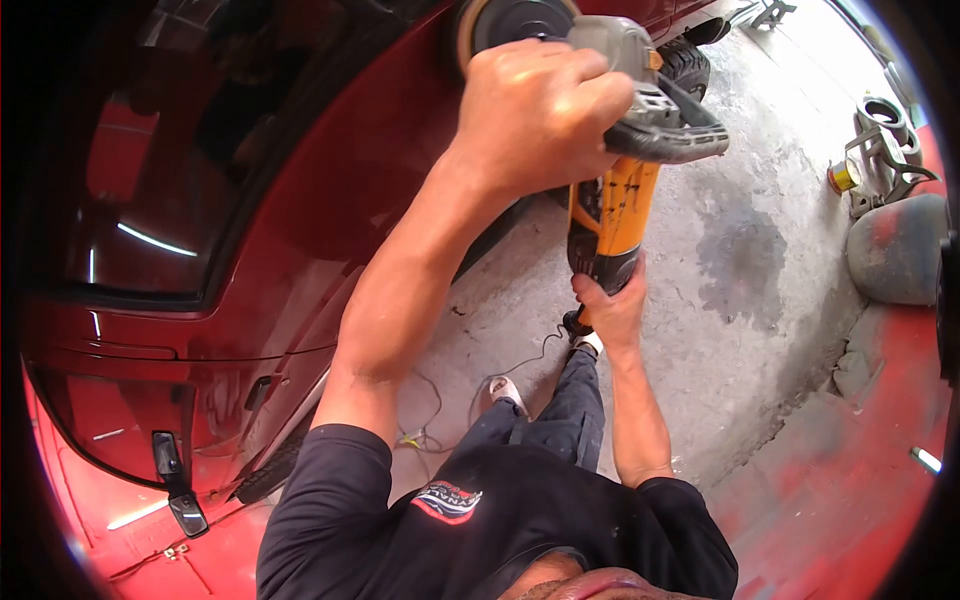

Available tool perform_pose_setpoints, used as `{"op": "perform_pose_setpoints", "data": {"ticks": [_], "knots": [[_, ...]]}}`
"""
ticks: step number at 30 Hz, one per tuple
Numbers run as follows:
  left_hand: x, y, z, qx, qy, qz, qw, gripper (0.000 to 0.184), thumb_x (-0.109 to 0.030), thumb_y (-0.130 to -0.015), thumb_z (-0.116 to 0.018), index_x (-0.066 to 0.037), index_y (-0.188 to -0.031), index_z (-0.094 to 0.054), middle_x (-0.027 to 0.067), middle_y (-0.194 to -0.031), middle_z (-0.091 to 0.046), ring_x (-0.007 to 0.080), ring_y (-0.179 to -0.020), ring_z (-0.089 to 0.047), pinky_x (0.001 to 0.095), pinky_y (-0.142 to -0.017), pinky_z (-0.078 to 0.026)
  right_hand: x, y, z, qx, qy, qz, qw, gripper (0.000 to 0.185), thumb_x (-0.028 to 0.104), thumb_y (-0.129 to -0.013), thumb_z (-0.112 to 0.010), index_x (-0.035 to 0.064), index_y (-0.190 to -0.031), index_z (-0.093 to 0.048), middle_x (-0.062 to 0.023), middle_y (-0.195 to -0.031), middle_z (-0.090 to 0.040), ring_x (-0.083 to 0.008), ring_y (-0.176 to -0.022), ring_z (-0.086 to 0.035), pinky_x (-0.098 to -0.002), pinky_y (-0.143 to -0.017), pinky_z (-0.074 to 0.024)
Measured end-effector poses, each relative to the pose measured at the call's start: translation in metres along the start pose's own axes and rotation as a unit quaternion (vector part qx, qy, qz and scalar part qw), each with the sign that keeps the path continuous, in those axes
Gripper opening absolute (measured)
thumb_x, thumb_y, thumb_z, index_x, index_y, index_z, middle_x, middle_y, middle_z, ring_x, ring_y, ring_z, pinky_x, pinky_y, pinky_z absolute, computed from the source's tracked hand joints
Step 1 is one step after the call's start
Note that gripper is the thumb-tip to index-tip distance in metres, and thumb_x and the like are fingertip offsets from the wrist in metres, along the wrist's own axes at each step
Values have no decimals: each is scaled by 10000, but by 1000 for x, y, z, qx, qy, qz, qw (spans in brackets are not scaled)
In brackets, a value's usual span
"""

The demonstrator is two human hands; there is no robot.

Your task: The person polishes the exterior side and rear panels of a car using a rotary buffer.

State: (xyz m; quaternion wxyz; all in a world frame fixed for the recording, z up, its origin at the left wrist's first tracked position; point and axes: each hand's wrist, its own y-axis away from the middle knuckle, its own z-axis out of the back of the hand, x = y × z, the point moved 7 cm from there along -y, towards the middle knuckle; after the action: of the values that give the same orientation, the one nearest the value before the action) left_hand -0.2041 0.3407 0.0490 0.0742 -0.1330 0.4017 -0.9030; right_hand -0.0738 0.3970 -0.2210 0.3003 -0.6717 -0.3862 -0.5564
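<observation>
My left hand (pixel 535 115) is closed round the front handle of a yellow and black power polisher (pixel 625 200). Lower down, my right hand (pixel 615 305) wraps round the polisher's rear body, near its cord. The round pad (pixel 515 25) at the tool's head lies at or against the red car's side (pixel 390 110), near the top edge of the view; whether it touches cannot be made out. My left hand and the tool's head partly hide the pad.
Dark car window (pixel 160 170) at left, with a side mirror (pixel 170 455) below. A power cord (pixel 545 350) runs near my feet. At right are a tin (pixel 842 178), stacked car parts (pixel 880 140) and a grey rounded object (pixel 900 250). A tyre (pixel 685 68) shows behind the tool.
</observation>
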Motion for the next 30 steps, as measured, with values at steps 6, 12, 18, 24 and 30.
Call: {"op": "perform_pose_setpoints", "data": {"ticks": [6, 12, 18, 24, 30], "knots": [[-19, 65, 77, 38, -9, 16, 999, 336, -215, -530, -844, -146, -710, -569, 1, -628, -455, 198, -548, -541, 346, -499, -414, -30, 66, -48, 68, -29, -49, 996, 935, 202, -703, -962, -1, -1446, -431, -137, -1269, -688, -189, -1155, -655, -351, -1028, -505], [-54, 128, 156, 50, -45, 80, 995, 329, 50, -794, -713, -45, -618, -452, 67, -575, -421, 241, -482, -462, 337, -465, -390, -53, 135, -88, 168, 30, -1, 985, 1102, 254, -691, -971, 3, -1559, -340, -214, -1346, -672, -292, -1271, -660, -394, -1078, -500], [-60, 134, 165, 62, -59, 113, 990, 318, 59, -774, -706, -49, -609, -456, 66, -562, -437, 231, -477, -476, 333, -471, -423, -44, 141, -94, 189, 21, -4, 982, 1151, 249, -685, -978, 9, -1586, -305, -213, -1366, -664, -292, -1281, -654, -383, -1079, -503], [-42, 90, 105, 41, -24, 69, 996, 353, 58, -760, -723, -57, -585, -439, 61, -558, -408, 225, -462, -433, 337, -455, -366, -32, 95, -52, 141, -12, -63, 988, 1080, 172, -698, -962, -20, -1552, -330, -167, -1364, -646, -211, -1269, -617, -357, -1102, -470], [-22, 30, 34, 6, 16, 29, 999, 354, 10, -756, -748, -102, -617, -442, 21, -584, -365, 202, -470, -408, 344, -461, -337, -10, 35, -2, 57, 18, -14, 998, 999, 254, -675, -966, -46, -1451, -414, -134, -1279, -662, -203, -1200, -633, -364, -1060, -490]]}}
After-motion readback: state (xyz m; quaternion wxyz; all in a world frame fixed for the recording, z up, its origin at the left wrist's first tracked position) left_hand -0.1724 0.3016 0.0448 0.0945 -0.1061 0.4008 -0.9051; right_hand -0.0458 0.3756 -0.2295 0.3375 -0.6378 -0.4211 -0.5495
